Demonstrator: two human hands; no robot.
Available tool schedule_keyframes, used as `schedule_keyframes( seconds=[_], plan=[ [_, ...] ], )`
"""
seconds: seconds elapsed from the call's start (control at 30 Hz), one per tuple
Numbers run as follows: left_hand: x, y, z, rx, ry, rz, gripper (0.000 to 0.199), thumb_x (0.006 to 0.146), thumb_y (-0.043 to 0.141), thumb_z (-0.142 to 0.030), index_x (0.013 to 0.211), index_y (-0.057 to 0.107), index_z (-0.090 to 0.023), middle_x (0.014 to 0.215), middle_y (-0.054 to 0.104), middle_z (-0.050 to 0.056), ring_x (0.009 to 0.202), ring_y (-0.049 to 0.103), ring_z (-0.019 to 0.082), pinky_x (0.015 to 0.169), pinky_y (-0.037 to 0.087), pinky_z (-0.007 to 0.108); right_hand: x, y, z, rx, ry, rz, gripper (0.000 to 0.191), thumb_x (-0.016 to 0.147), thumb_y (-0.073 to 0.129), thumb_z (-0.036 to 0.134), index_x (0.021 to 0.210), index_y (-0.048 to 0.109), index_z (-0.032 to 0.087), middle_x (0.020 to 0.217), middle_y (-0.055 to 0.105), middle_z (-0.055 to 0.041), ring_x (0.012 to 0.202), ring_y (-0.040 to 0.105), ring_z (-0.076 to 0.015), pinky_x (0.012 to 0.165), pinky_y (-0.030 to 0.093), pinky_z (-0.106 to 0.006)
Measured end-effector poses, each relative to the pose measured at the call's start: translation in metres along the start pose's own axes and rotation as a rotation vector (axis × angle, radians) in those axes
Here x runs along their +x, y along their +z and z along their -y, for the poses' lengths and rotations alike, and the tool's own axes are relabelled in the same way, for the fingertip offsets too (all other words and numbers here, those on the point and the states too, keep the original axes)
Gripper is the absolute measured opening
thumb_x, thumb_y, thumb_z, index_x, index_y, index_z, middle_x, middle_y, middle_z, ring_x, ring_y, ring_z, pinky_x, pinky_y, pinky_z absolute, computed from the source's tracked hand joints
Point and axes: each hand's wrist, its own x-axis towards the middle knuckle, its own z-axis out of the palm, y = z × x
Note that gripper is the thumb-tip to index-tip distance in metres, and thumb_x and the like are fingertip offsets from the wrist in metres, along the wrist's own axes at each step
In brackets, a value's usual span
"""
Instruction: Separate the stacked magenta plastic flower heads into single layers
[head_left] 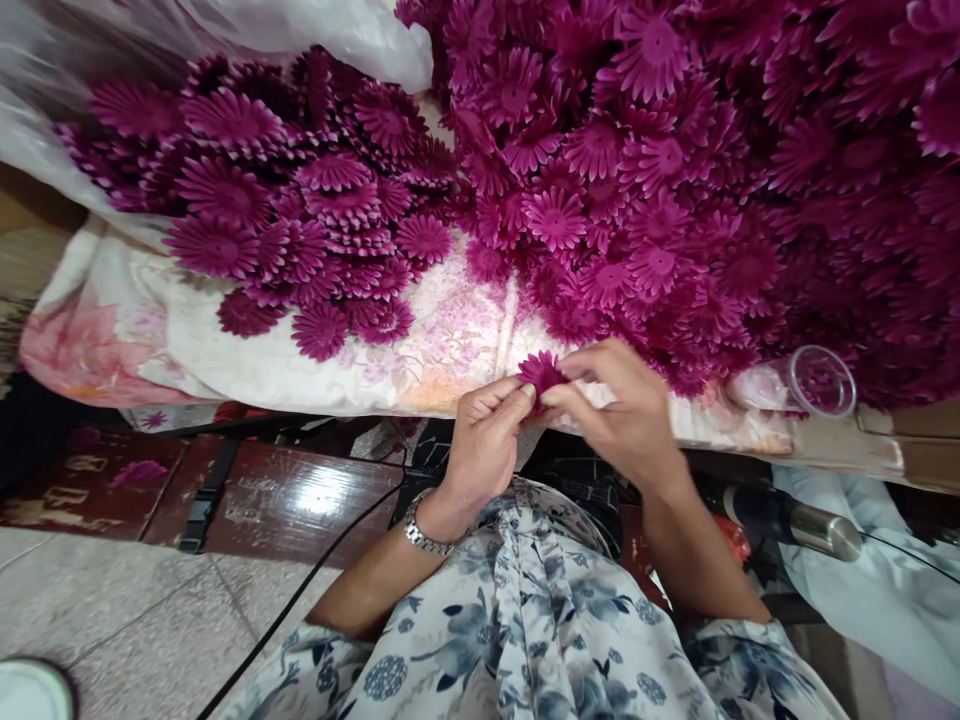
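Observation:
A small magenta petal piece (541, 372) is held near the front edge of the cloth-covered table. My left hand (487, 435) pinches its left side between thumb and fingers. My right hand (619, 410), slightly blurred, closes its fingertips on the right side of the same piece. Beyond my hands lies a large heap of loose magenta petal pieces (652, 200). Stacks of darker, light-edged petal pieces (225, 190) lie on the left of the table.
A clear plastic cup (821, 382) lies on its side at the table's right edge. Plastic sheeting (300, 35) covers the back left. Below the table are a brown bench (277, 500) with a strap, a black cable and a dark bottle with a metal end (821, 530).

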Motion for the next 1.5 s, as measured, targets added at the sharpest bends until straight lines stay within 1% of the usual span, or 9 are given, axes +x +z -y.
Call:
schedule_keyframes(
  seconds=[0.17,0.43,0.7,0.8,0.93,1.07,1.17,1.33,1.5],
  plan=[
    [-0.002,-0.003,0.002,0.012,-0.023,0.017,0.022,0.061,0.078,-0.032,0.058,0.066,-0.014,0.059,0.059,0.000,0.058,0.054,0.011,0.061,0.050,0.027,-0.009,0.021,0.004,0.160,0.112,0.072,0.012,0.083,0.062,0.024,0.077,0.053,0.020,0.068,0.051,0.0033,0.062,0.049,-0.0095,0.059,0.040,-0.023],
    [0.001,-0.003,0.006,0.028,0.082,-0.019,0.027,0.062,0.078,-0.032,0.052,0.061,-0.013,0.049,0.048,-0.004,0.051,0.044,0.007,0.058,0.046,0.022,-0.013,0.028,0.004,0.030,-0.042,-0.036,0.009,0.087,0.050,0.012,0.081,0.054,0.018,0.069,0.054,-0.0005,0.066,0.052,-0.0116,0.062,0.043,-0.024],
    [0.002,-0.003,0.001,0.058,0.055,-0.030,0.025,0.064,0.074,-0.036,0.057,0.063,-0.015,0.052,0.056,-0.001,0.048,0.054,0.012,0.055,0.051,0.029,0.015,-0.021,-0.027,-0.408,0.061,-0.506,0.016,0.089,0.049,0.021,0.078,0.060,0.019,0.070,0.059,-0.0010,0.064,0.055,-0.0122,0.063,0.042,-0.028],
    [0.003,-0.007,0.004,0.097,0.095,-0.021,0.023,0.069,0.069,-0.035,0.058,0.062,-0.016,0.054,0.056,-0.001,0.050,0.052,0.012,0.055,0.049,0.027,0.016,-0.025,-0.021,-0.229,0.076,-0.311,0.014,0.089,0.050,0.025,0.088,0.063,0.019,0.079,0.063,-0.0029,0.069,0.058,-0.0122,0.065,0.045,-0.027],
    [0.002,-0.013,0.008,0.340,0.276,-0.039,0.027,0.080,0.057,-0.028,0.057,0.054,-0.016,0.054,0.044,-0.004,0.051,0.039,0.007,0.051,0.037,0.019,0.001,0.000,0.003,0.015,0.012,0.065,0.020,0.081,0.064,0.033,0.094,0.060,0.019,0.075,0.061,-0.0010,0.070,0.057,-0.0132,0.063,0.047,-0.027],
    [-0.003,-0.012,0.006,0.633,0.392,-0.055,0.023,0.083,0.052,-0.022,0.061,0.053,-0.016,0.055,0.041,-0.004,0.054,0.035,0.007,0.051,0.032,0.020,-0.009,0.020,0.012,0.042,0.059,0.037,0.007,0.084,0.058,0.025,0.087,0.058,0.018,0.072,0.059,0.0006,0.065,0.056,-0.0107,0.060,0.045,-0.024],
    [-0.004,-0.012,0.006,0.672,0.441,-0.104,0.026,0.082,0.051,-0.020,0.057,0.049,-0.016,0.053,0.034,-0.005,0.052,0.030,0.007,0.050,0.029,0.020,-0.013,0.022,0.006,0.050,0.099,-0.059,0.004,0.085,0.056,0.019,0.083,0.058,0.019,0.069,0.059,0.0021,0.061,0.055,-0.0090,0.058,0.043,-0.022],
    [0.004,-0.021,0.008,0.438,0.493,-0.213,0.032,0.080,0.054,-0.021,0.052,0.038,-0.018,0.052,0.027,-0.006,0.048,0.027,0.007,0.045,0.027,0.019,-0.008,0.000,-0.018,-0.118,0.162,-0.325,0.008,0.086,0.056,0.024,0.089,0.061,0.019,0.074,0.061,0.0002,0.063,0.057,-0.0111,0.058,0.044,-0.024],
    [0.006,-0.023,0.005,0.317,0.245,-0.059,0.023,0.082,0.057,-0.032,0.064,0.058,-0.018,0.054,0.053,-0.003,0.045,0.048,0.010,0.052,0.046,0.024,0.021,-0.051,-0.049,-0.602,0.120,-0.417,0.032,0.089,0.050,0.040,0.104,0.063,0.016,0.091,0.064,-0.0112,0.086,0.059,-0.0217,0.079,0.045,-0.038]
  ],
)
